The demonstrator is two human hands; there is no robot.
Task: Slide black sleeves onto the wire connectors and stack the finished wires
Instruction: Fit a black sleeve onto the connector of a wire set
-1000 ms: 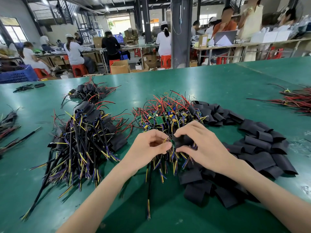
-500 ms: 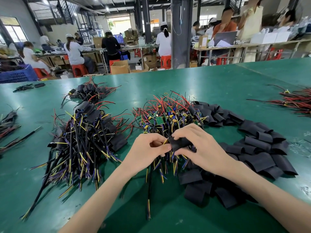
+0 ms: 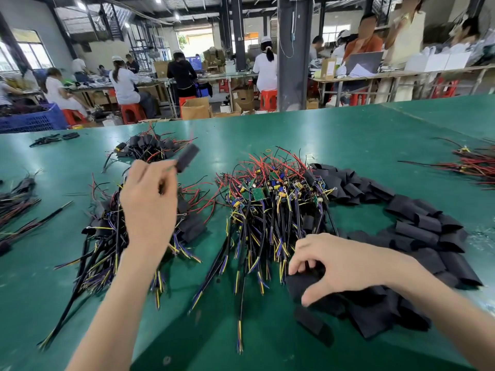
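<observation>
Recording one moment at the green surface point(image 3: 348, 135), which fills most of the view. We note the loose pile of black sleeves point(image 3: 417, 226) curving along its right side, from the middle of the surface down to the near edge. Just left of it, and touching it at the far end, lies the heap of unsleeved wires point(image 3: 267, 199), small green boards and red leads at the far end, black, yellow and blue tails pointing toward us. Left of that heap sits the finished stack point(image 3: 104, 236), wires with black sleeves on, fanned toward the near left. A smaller sleeved bundle point(image 3: 150, 148) lies farther back. More red and black wires point(image 3: 471, 164) lie at the right edge, well apart. The left hand point(image 3: 148, 207) is raised above the finished stack, fingers curled, pinching a sleeved wire point(image 3: 187, 158) whose black sleeve sticks up and to the right; it is motion-blurred. The right hand point(image 3: 340, 263) is down at the near end of the sleeve pile, thumb and fingers curled round a single flat sleeve point(image 3: 300, 283) lying on the surface.
</observation>
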